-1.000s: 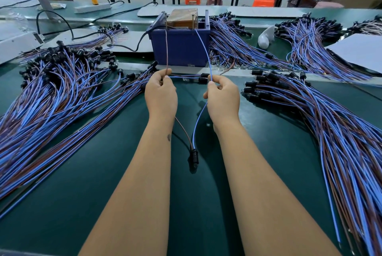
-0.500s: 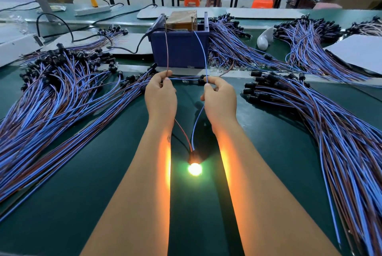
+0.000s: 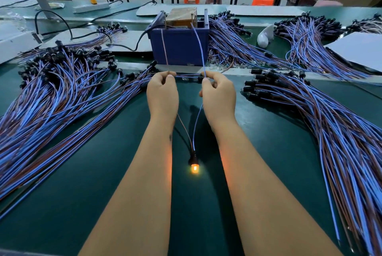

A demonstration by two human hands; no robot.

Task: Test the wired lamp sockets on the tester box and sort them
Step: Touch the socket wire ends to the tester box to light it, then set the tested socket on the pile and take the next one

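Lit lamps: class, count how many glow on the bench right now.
1. The lit lamp glows orange on the green mat between the forearms, in its black socket. Sockets in the side bundles look unlit; some are hidden.

The table top [image 3: 279, 152] is a matt dark green mat, smooth. The tester box [image 3: 179, 47] looks like matt blue plastic, with brown cardboard [image 3: 182, 17] in it. The wires [image 3: 51, 98] have smooth, slightly glossy plastic sheaths; their sockets [image 3: 193, 158] are black plastic. White paper sheets [image 3: 359, 49] look matt.
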